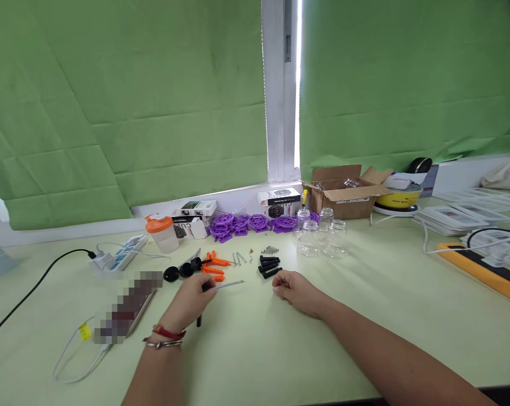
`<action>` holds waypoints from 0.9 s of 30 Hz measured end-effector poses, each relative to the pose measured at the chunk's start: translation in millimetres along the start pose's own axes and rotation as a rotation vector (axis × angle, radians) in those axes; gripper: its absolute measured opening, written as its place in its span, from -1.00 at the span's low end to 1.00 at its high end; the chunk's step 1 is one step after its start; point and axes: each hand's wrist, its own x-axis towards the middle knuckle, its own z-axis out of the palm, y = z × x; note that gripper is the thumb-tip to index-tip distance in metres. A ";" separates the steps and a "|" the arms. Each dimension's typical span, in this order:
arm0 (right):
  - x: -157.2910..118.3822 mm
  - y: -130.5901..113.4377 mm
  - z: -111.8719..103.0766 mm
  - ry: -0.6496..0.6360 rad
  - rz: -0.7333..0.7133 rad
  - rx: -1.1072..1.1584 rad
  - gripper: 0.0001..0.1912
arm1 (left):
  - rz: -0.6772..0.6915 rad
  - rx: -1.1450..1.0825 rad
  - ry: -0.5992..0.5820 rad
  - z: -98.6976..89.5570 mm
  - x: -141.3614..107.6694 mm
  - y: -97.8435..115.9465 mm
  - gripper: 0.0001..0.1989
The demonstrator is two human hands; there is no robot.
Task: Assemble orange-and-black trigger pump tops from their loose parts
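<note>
My left hand is closed around a thin metal rod with a black part at its held end. The rod points right, just above or on the table. Below the palm a short black piece shows; whether it belongs to the rod, I cannot tell. My right hand rests on the table with its fingers curled together, and anything inside them is hidden. Just beyond it lie several black plastic pieces. Orange plastic parts and black round pieces lie past my left hand.
Screws and small springs or screws lie mid-table. Behind them are purple plastic parts, glass jars and an open cardboard box. An orange-lidded cup, a power strip and a cabled phone are left.
</note>
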 end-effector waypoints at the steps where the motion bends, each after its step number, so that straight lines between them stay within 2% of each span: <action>1: -0.2 -0.3 -0.3 -0.003 0.003 -0.003 -0.93 | -0.056 0.068 0.052 -9.2 -2.3 -10.3 -0.91; 5: 0.3 0.1 -0.8 -0.003 -0.011 -0.043 -0.92 | -0.333 0.384 0.101 -33.8 -8.0 -50.6 -0.92; 9: 0.9 1.8 -0.9 -0.008 -0.015 -0.064 -0.91 | -0.461 0.484 0.081 -35.7 -8.4 -66.2 -0.90; 15: 2.0 6.1 -1.5 -0.010 -0.023 -0.082 -0.89 | -0.518 0.555 0.081 -30.0 -6.3 -59.5 -0.88; 21: 3.4 10.7 -2.0 -0.024 -0.035 -0.088 -0.86 | -0.460 0.656 0.127 -40.7 7.1 -52.8 -0.73; 27: 3.5 11.9 -3.2 -0.025 -0.050 -0.106 -0.85 | -0.420 0.780 0.154 -57.4 39.4 -70.8 -0.53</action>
